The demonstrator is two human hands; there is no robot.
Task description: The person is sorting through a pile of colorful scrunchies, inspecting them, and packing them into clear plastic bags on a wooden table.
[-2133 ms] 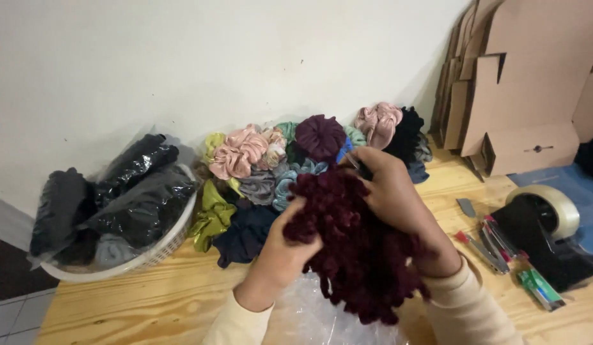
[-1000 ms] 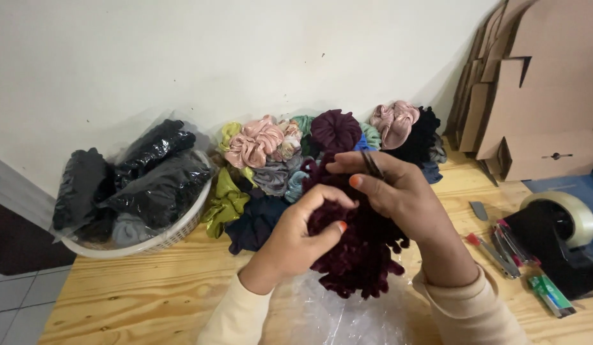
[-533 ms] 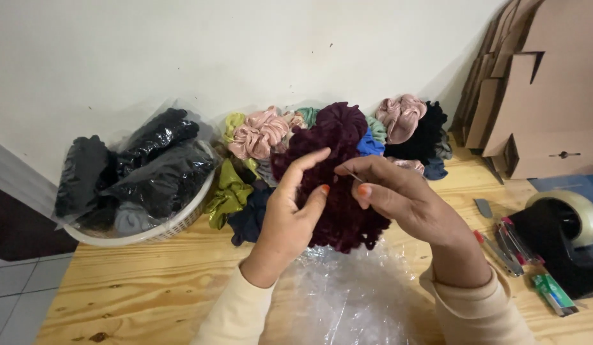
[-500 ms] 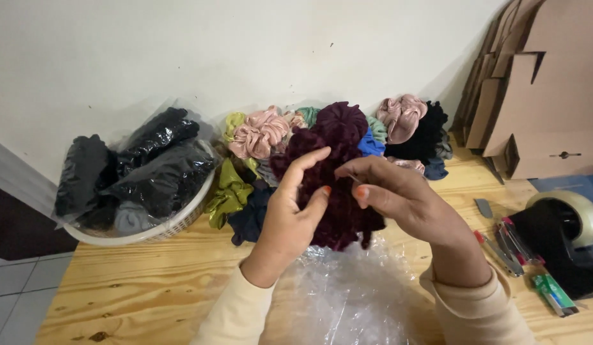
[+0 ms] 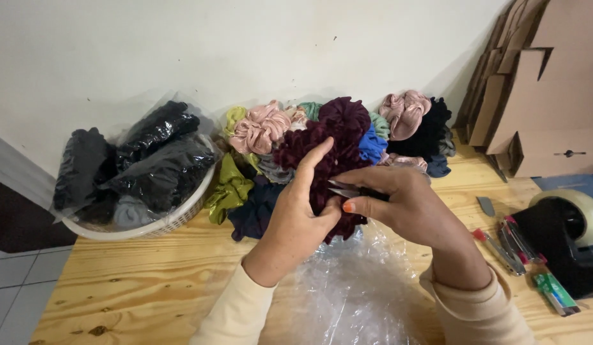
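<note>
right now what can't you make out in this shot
Head view only:
- Dark red scrunchies: the left hand and right hand cover their lower part; the count is unclear.
- Basket contents: wrapped in dark plastic.
- Tape dispenser and cardboard boxes: cut off by the right edge.
- Clear plastic bag: any contents unreadable.

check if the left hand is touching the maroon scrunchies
Touching. The head view shows the left hand closed around the maroon scrunchies, its fingers pressed into the fabric.

hands gripping maroon scrunchies — wooden table
</note>
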